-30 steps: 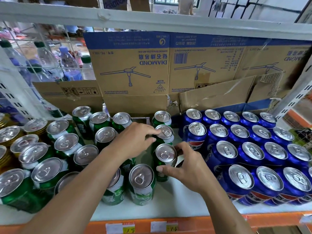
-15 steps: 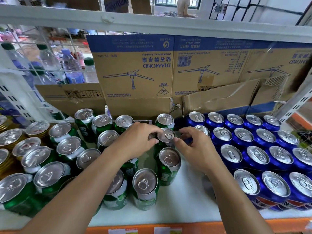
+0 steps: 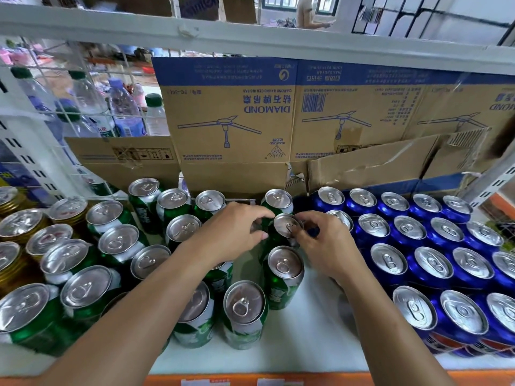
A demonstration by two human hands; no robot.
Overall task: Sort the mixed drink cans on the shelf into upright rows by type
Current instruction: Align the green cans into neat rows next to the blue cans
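At the far left of the shelf [image 3: 312, 335] we see gold cans [image 3: 16, 229] standing upright, and just beside them a big cluster of green cans [image 3: 117, 242], tops up. Behind these, water bottles [image 3: 125, 112] stand past a wire grid, and cardboard boxes [image 3: 231, 121] printed with a fan drawing line the back of the shelf.

Our left grip [image 3: 231, 232] reaches in over the green cluster. Its fingers are curled, with forefinger and thumb closed against the left rim of the middle green can [image 3: 287, 225]. This can stands upright in a single file of three, in the lane between the green cluster and the blue block. The back green can [image 3: 278, 200] is just behind it near the boxes, and the front green can [image 3: 284, 271] just ahead of it. Two more green cans [image 3: 242, 313] stand nearer the shelf's front edge, under our left forearm.

Our right grip [image 3: 326, 246] meets the same can from the other side, its fingertips pinching the right rim of the lid. So both grips are closed on that one can, which rests on the shelf as far as we can tell.

Right of our hand, blue cans [image 3: 434, 263] fill the shelf in tidy upright rows to the frame's edge. One blue can is partly hidden behind our right knuckles.
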